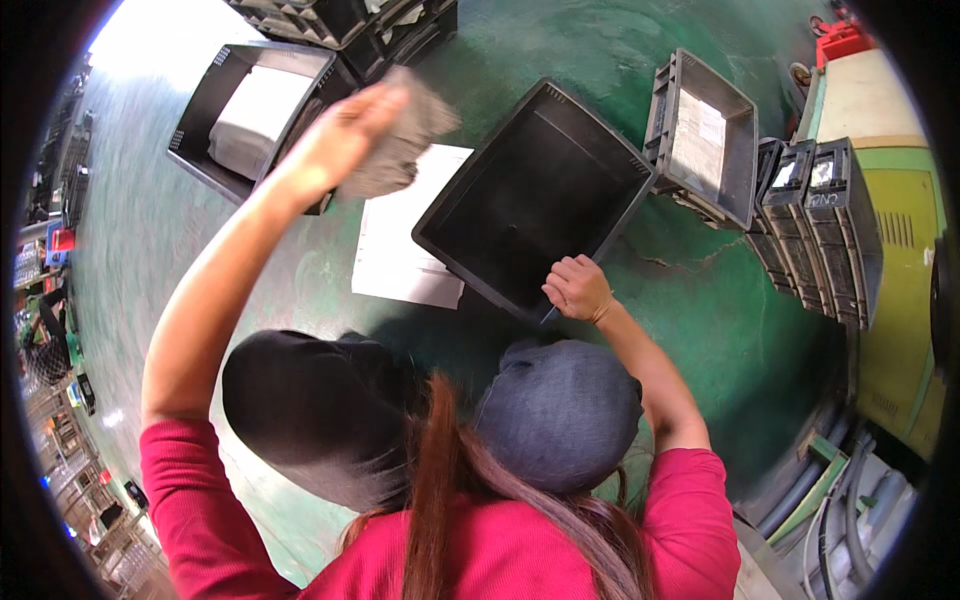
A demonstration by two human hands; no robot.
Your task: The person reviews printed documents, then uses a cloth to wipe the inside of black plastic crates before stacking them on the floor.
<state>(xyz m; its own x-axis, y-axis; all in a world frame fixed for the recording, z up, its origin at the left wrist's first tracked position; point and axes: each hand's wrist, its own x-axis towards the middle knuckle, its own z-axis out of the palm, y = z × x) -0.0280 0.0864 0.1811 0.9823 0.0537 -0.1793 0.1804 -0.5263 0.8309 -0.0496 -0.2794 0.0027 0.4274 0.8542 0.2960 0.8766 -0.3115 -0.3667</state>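
In front of my knees a black plastic bin [530,190] stands tilted and turned at an angle, and its inside shows no contents. My right hand [578,287] is closed over the bin's near rim. Raised at the upper left, my left hand [352,130] grips a crumpled grey-brown rag [400,140], both slightly smeared by motion. White paper sheets [405,270] lie on the floor, partly under the bin. Beyond my left hand another black bin [195,130] holds a white, bulky item [255,115], whose kind I cannot make out.
A grey crate [745,165] with a paper sheet inside stands at the right, beside several stacked dark crates [835,230]. More black crates [370,40] are piled at the far left. A yellow-green cabinet [905,300] borders the right side. Hoses [850,510] lie at lower right.
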